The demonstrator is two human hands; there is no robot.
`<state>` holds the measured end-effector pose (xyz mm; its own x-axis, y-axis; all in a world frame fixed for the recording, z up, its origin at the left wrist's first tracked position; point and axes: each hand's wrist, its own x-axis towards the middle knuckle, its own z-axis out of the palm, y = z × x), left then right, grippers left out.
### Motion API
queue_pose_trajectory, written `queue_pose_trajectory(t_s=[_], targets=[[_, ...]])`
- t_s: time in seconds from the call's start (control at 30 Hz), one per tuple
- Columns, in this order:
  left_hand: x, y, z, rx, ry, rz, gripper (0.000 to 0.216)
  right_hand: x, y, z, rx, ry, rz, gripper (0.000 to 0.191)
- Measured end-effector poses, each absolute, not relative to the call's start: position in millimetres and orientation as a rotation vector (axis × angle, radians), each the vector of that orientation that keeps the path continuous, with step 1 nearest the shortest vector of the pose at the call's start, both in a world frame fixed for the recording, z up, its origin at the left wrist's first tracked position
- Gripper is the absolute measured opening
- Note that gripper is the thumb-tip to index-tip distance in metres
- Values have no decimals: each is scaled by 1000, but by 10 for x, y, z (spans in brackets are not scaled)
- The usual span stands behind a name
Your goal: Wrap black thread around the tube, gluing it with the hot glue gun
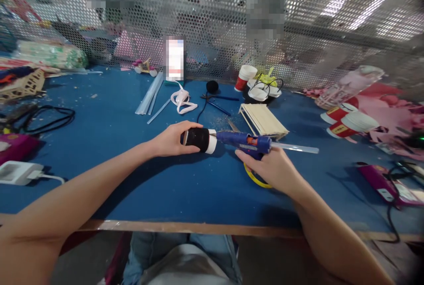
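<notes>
My left hand (172,140) is wrapped round a black-wrapped cup (198,139) with a white end, which lies on its side with that end pointing right. In my right hand (276,165) is a blue glue gun (243,140), gripped by its handle. Its nozzle meets or nearly meets the white end of the cup. A clear glue stick (296,147) juts from the back of the gun. Under my right hand lies a pair of scissors, its yellow handle (255,178) partly hidden.
Beyond my hands are loose glue sticks (150,95), a white ribbon (182,99), a bundle of wooden sticks (265,119) and paper cups (245,77). More paper cups (351,123) lie at the right. A white charger (20,172) sits at the left. Perforated metal mesh (212,24) bounds the back.
</notes>
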<state>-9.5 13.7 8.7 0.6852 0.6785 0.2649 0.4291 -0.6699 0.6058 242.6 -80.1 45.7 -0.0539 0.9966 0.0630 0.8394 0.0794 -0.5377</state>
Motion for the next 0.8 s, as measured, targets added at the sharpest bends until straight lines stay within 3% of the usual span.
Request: queue_pose_trajectory(t_s=[0.3, 0.8], targets=[[-87, 149, 59, 2382, 873, 674, 56, 2399, -856, 502, -1784, -2060, 263, 27], [-85, 135, 62, 2422, 851, 679, 56, 2373, -868, 599, -1747, -2174, 255, 28]])
